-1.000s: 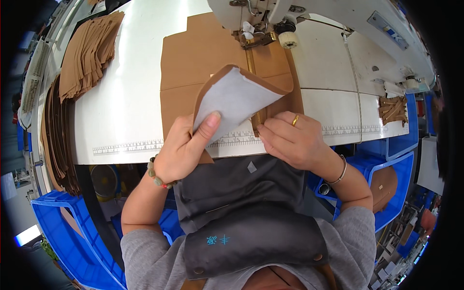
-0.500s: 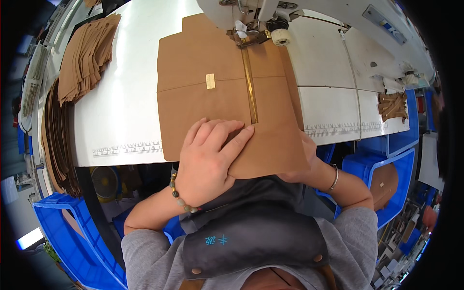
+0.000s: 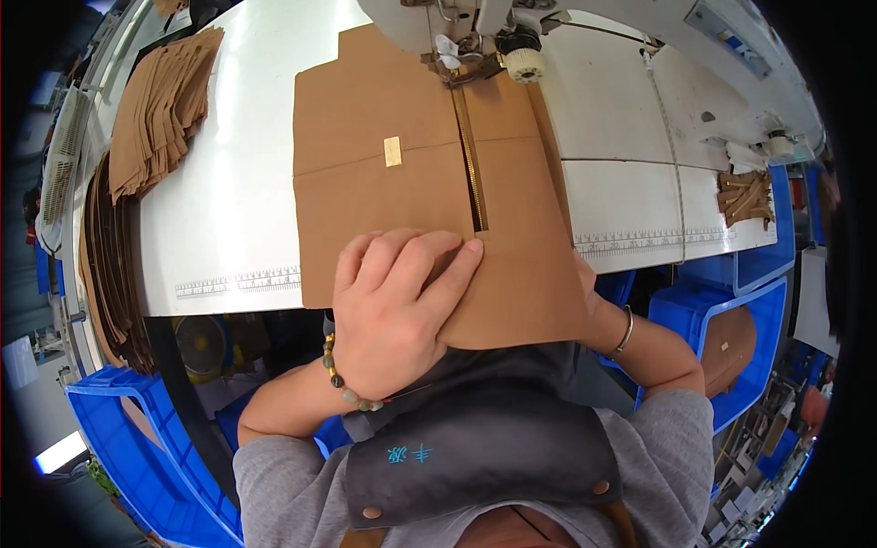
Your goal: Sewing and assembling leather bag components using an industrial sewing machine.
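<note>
A brown panel (image 3: 365, 210), likely leather, lies under the head of a sewing machine (image 3: 466, 36) and overhangs the table's near edge. A gold-toothed zipper (image 3: 470, 169) runs down it from the machine's foot, with a dark gap along its lower part. My left hand (image 3: 393, 288) presses on the panel just below the zipper's end, thumb and forefinger drawn together, gripping the material. At the panel's lower right edge is my right hand (image 3: 598, 315), its fingers hidden under the panel. A small pale yellow tab (image 3: 393, 152) sits on the panel, left of the zipper.
Stacked brown pieces (image 3: 164, 110) lie at the table's far left. Small brown strips (image 3: 744, 196) rest at the right end. Blue bins stand below the table, one on the left (image 3: 137, 457) and one on the right (image 3: 767, 338) holding brown pieces. A ruler scale (image 3: 649, 242) marks the near edge.
The panel's lower right part has come down flatter and nearer to me. A dark gap has opened beside the zipper's lower end. My right hand has shifted slightly under the edge.
</note>
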The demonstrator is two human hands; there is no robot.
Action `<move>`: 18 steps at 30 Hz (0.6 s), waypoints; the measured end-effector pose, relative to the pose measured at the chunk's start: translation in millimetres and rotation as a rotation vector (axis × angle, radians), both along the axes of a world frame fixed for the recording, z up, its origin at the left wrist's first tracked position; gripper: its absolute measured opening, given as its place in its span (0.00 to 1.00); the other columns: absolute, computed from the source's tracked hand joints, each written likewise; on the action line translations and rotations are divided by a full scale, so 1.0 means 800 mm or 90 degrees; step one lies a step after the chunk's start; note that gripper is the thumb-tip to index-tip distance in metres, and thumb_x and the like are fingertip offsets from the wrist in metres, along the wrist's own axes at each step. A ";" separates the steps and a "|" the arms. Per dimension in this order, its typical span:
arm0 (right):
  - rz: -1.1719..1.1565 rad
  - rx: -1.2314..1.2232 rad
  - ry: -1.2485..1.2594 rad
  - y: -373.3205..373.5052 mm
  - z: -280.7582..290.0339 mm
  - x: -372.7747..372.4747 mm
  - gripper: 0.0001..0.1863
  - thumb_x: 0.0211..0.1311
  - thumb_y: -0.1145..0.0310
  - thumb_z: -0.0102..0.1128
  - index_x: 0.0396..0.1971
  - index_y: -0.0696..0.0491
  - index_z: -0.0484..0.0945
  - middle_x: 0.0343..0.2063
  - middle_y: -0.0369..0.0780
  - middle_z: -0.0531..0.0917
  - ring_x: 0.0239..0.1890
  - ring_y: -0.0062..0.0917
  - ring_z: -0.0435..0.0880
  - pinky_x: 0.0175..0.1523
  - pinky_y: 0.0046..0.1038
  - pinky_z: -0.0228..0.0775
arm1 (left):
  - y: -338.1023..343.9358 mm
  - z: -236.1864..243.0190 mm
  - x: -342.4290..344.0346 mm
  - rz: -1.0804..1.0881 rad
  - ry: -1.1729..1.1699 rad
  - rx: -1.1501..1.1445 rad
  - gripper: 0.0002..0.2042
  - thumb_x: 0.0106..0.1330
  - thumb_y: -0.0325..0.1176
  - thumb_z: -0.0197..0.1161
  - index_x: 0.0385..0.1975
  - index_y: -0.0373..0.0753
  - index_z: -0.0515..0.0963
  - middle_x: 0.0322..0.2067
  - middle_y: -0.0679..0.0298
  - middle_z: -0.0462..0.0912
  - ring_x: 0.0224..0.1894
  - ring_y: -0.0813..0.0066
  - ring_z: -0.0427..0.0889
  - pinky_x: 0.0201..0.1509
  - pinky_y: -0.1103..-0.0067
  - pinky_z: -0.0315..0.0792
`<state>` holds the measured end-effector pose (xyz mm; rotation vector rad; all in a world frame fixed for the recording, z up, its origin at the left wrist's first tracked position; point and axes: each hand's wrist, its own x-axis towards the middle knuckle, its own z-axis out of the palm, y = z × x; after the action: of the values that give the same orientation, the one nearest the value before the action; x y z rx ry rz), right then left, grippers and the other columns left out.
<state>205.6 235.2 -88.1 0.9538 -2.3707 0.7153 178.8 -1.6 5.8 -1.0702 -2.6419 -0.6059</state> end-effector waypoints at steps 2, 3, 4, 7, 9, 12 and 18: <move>0.028 -0.009 0.021 0.003 0.006 0.000 0.17 0.55 0.68 0.69 0.46 0.53 0.88 0.50 0.40 0.86 0.52 0.38 0.87 0.52 0.38 0.85 | 0.004 -0.004 -0.003 -0.003 -0.015 -0.001 0.24 0.49 0.30 0.71 0.52 0.43 0.87 0.48 0.64 0.83 0.49 0.61 0.80 0.56 0.66 0.70; 0.029 -0.010 0.021 0.003 0.009 -0.001 0.17 0.55 0.68 0.69 0.46 0.53 0.88 0.50 0.40 0.86 0.52 0.38 0.87 0.52 0.38 0.85 | 0.005 -0.006 -0.004 -0.009 -0.046 -0.016 0.24 0.49 0.30 0.71 0.51 0.43 0.87 0.48 0.64 0.83 0.49 0.61 0.80 0.56 0.67 0.70; 0.030 0.008 0.064 0.003 0.013 -0.002 0.17 0.55 0.67 0.69 0.46 0.52 0.88 0.49 0.40 0.87 0.52 0.37 0.87 0.52 0.38 0.86 | 0.005 -0.007 -0.005 -0.003 -0.040 -0.005 0.24 0.49 0.30 0.71 0.51 0.43 0.87 0.48 0.64 0.83 0.49 0.61 0.80 0.56 0.67 0.70; 0.015 0.036 0.121 -0.001 0.021 -0.003 0.16 0.56 0.66 0.71 0.46 0.51 0.88 0.49 0.39 0.87 0.51 0.36 0.88 0.52 0.37 0.86 | 0.005 -0.009 -0.005 -0.003 -0.066 -0.015 0.24 0.50 0.31 0.71 0.52 0.44 0.87 0.48 0.65 0.83 0.49 0.61 0.79 0.56 0.67 0.69; 0.007 0.046 0.139 -0.003 0.024 -0.004 0.16 0.56 0.65 0.71 0.46 0.50 0.88 0.49 0.39 0.87 0.51 0.35 0.88 0.52 0.37 0.86 | 0.004 -0.009 -0.005 -0.004 -0.070 -0.023 0.24 0.51 0.31 0.72 0.53 0.44 0.87 0.49 0.65 0.82 0.50 0.62 0.79 0.56 0.67 0.69; 0.007 0.043 0.130 -0.002 0.022 -0.003 0.16 0.56 0.64 0.72 0.45 0.51 0.88 0.48 0.39 0.87 0.51 0.35 0.88 0.52 0.37 0.86 | 0.005 -0.009 -0.004 -0.004 -0.080 -0.013 0.22 0.51 0.25 0.65 0.50 0.40 0.87 0.46 0.66 0.81 0.50 0.64 0.78 0.57 0.67 0.69; 0.042 0.010 0.093 0.010 0.021 0.002 0.18 0.55 0.63 0.73 0.45 0.53 0.87 0.47 0.41 0.86 0.50 0.39 0.88 0.51 0.39 0.86 | 0.004 -0.006 -0.004 -0.034 -0.035 -0.079 0.30 0.53 0.48 0.72 0.56 0.42 0.84 0.57 0.63 0.81 0.58 0.58 0.78 0.61 0.63 0.68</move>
<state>206.8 242.9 -71.5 1.0587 -2.2290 0.6301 175.5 1.2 1.3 -1.1775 -2.7370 -0.4938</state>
